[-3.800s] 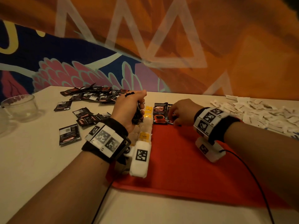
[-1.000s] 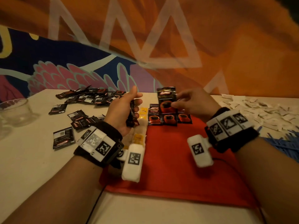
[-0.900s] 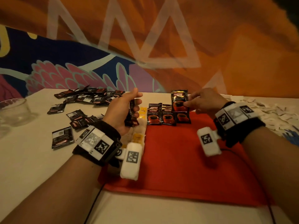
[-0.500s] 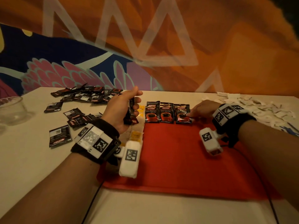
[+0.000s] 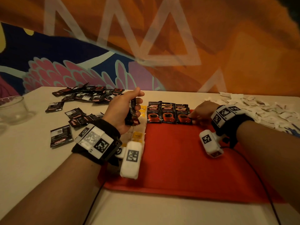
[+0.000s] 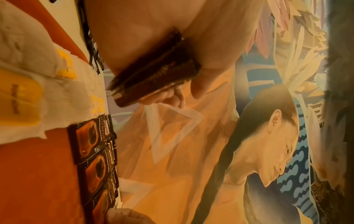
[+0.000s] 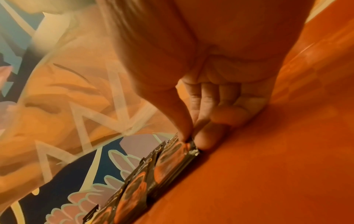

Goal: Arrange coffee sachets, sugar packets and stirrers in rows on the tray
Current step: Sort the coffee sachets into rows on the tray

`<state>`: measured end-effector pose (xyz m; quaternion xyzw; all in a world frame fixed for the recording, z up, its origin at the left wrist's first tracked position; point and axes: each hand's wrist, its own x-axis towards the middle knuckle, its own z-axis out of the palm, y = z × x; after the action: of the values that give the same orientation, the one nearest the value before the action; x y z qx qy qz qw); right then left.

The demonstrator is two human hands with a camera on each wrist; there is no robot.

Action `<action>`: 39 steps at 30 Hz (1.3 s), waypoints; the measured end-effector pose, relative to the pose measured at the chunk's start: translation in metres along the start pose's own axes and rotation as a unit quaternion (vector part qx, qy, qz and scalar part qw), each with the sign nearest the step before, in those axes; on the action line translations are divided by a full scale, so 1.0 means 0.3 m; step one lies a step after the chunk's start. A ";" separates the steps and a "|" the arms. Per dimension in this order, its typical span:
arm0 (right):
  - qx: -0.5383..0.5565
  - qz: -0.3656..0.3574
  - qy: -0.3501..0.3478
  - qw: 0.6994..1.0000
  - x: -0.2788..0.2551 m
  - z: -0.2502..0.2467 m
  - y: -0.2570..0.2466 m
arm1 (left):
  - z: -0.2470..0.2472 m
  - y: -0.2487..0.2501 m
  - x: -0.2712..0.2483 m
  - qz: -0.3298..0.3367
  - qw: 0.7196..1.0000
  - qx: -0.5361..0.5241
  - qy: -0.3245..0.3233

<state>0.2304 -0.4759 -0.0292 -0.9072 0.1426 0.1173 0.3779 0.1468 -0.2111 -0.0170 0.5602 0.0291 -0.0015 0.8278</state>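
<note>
A red tray (image 5: 178, 159) lies in front of me. Three black coffee sachets stand in a row along its far edge: the left one (image 5: 153, 114), the middle one (image 5: 168, 114) and the right one (image 5: 182, 116). My right hand (image 5: 190, 116) rests low on the tray, and its thumb and forefinger (image 7: 205, 138) pinch the right sachet (image 7: 172, 157) at its near right corner. My left hand (image 5: 138, 103) hovers over the tray's left edge and grips a stack of coffee sachets (image 5: 131, 115), seen edge-on in the left wrist view (image 6: 153, 75).
White packets with yellow labels (image 5: 138, 135) lie along the tray's left edge. Loose coffee sachets (image 5: 87, 96) are scattered on the table at the left, near a glass bowl (image 5: 13, 109). At the right sits a heap of white sugar packets (image 5: 259, 109) beside blue stirrers (image 5: 292, 129).
My right hand carried a sachet through the air and set it down as the third in the row, then stayed on its corner. The left hand kept its stack and barely moved.
</note>
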 end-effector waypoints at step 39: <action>0.267 -0.422 0.091 0.861 -0.310 0.145 -0.182 | 0.018 0.000 -0.031 0.028 0.996 0.085 0.026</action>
<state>0.1582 -0.3920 0.0063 -0.7514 -0.1942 -0.1794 0.6046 0.1378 -0.2164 -0.0146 0.6287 0.0343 0.0338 0.7762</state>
